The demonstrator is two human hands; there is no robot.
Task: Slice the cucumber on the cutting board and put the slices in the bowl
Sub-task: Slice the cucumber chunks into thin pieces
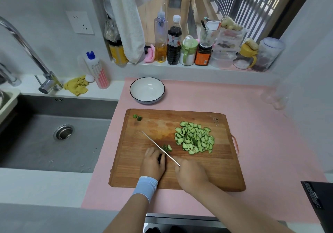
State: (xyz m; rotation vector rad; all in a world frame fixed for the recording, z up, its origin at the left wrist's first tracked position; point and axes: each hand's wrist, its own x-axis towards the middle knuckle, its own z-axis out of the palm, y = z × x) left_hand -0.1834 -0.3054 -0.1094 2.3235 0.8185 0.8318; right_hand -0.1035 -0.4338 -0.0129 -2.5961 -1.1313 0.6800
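Gripping the knife in the right hand, fingers wrapped tight round a handle hidden inside the fist, blade showing only as a thin bright line slanting up and to the left from the knuckles. Pinning the last short stub of cucumber under the curled fingertips of the left hand, right up against the left face of the blade, most of the stub covered by those fingers. Wearing a pale blue wristband just behind the left hand. Working low on the wooden cutting board, both hands over its near half. Just beyond the left fingertips, on the far side of the blade: two loose slices lying against the steel. Further off to the right of the knife tip and above the right hand: a broad heap of slices, thin green-edged half-moons overlapping one another. Well beyond the left hand, at the board's far left corner: two small dark green end pieces. Past the board's far edge, straight ahead of the left hand and apart from the board: a white bowl with a dark rim, nothing green in it. Under board and bowl alike: a pink mat. Off to the left of the left hand: a steel sink with its faucet, a crumpled yellow cloth on the ledge behind. Far ahead of both hands, along the window sill: a row of bottles and jars.
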